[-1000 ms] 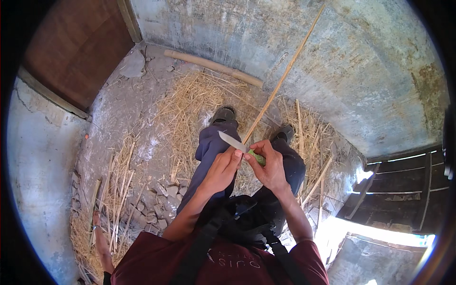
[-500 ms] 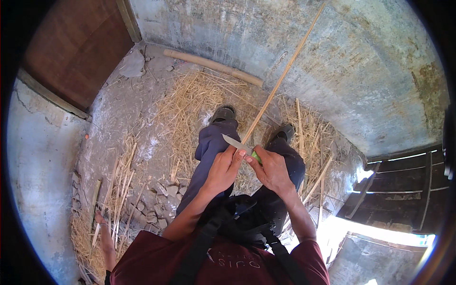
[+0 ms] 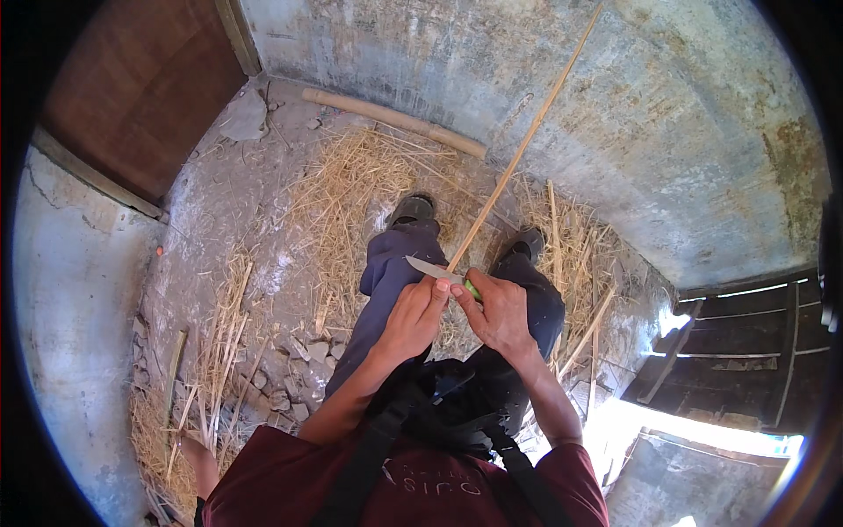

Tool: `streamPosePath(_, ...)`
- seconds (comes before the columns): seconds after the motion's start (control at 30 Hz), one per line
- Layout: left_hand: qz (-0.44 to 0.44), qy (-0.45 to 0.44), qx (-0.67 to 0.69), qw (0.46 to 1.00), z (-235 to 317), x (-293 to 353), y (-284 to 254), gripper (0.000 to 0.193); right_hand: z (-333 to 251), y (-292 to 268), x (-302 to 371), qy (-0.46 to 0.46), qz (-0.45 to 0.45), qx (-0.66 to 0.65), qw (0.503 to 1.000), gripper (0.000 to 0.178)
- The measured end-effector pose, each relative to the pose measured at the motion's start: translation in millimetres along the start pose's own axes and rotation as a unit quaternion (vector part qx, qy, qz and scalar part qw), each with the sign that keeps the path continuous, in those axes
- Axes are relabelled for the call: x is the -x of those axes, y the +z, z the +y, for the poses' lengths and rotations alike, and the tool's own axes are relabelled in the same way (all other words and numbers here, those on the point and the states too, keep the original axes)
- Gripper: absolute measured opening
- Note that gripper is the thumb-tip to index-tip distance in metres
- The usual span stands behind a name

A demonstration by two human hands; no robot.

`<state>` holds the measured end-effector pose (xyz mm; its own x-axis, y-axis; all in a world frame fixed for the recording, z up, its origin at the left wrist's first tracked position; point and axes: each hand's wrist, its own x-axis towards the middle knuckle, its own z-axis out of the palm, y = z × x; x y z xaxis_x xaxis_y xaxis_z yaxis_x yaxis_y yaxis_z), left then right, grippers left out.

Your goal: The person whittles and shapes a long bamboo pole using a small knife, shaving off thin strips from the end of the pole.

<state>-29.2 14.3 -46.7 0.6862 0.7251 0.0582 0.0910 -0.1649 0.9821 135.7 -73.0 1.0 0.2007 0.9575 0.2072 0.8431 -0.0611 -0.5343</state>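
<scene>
My right hand (image 3: 499,314) is closed around the green handle of a knife (image 3: 430,269), whose blade points left across the strip. Pinched in my left hand (image 3: 414,318) is the near end of a long, thin bamboo strip (image 3: 518,164). The strip runs away from me, up and to the right, towards the wall. Blade and strip meet just above my fingertips; my left thumb lies close to the blade's base. Both hands are close together over my lap, and the strip's lowest end is hidden by my fingers.
Straw-like shavings (image 3: 344,195) cover the floor around my feet. A thick bamboo pole (image 3: 395,119) lies along the wall (image 3: 650,123). Split strips (image 3: 221,373) and broken rubble (image 3: 279,397) lie left. Another person's limb (image 3: 200,464) shows at lower left.
The knife blade has shifted slightly left and down, with my right hand moving a little. The other person's limb at lower left has drawn back towards the bottom edge.
</scene>
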Motion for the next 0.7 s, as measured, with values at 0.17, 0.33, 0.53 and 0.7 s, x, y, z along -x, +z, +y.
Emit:
streamPosePath(0.17, 0.017, -0.019, -0.01, 1.0, -1, 1, 3, 0.044, 2, 4, 0, -0.002, 0.012, 0.014, 1.0, 0.04)
streamPosePath(0.33, 0.035, -0.011, -0.055, 0.998, 0, 0, 8, 0.041, 1, 3, 0, -0.003, 0.024, 0.028, 0.999, 0.044)
streamPosePath(0.53, 0.038, -0.048, -0.073, 0.995, 12, -5, 9, 0.042, 8, 5, -1, -0.005, 0.016, 0.061, 0.998, 0.043)
streamPosePath(0.7, 0.055, -0.052, -0.069, 0.995, 18, -8, 9, 0.045, 10, 4, -6, -0.01, 0.022, 0.073, 0.997, 0.041)
